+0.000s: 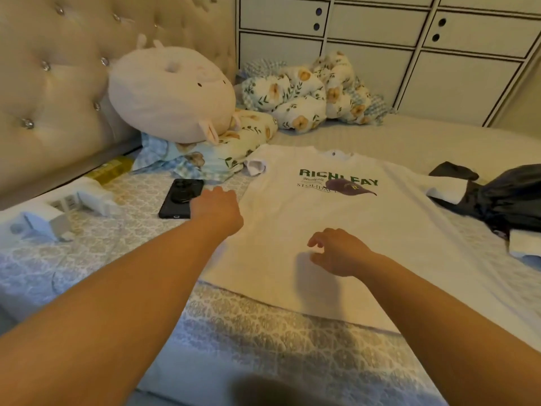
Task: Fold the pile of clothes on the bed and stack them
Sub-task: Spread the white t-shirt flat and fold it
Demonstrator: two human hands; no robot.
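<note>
dark blur [263,391] at bottom edge, left hand [218,210] hiding white T-shirt [292,230] edge

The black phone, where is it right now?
The black phone lies on the patterned bedsheet, left of the white printed T-shirt, touching or just under the left hand.

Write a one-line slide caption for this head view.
Both hands, left and right, reach over a white printed T-shirt spread flat on the bed.

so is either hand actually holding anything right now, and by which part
Nothing is held. The left hand reaches over the white t-shirt's left edge; the right hand hovers above it, fingers loosely curled.
</note>
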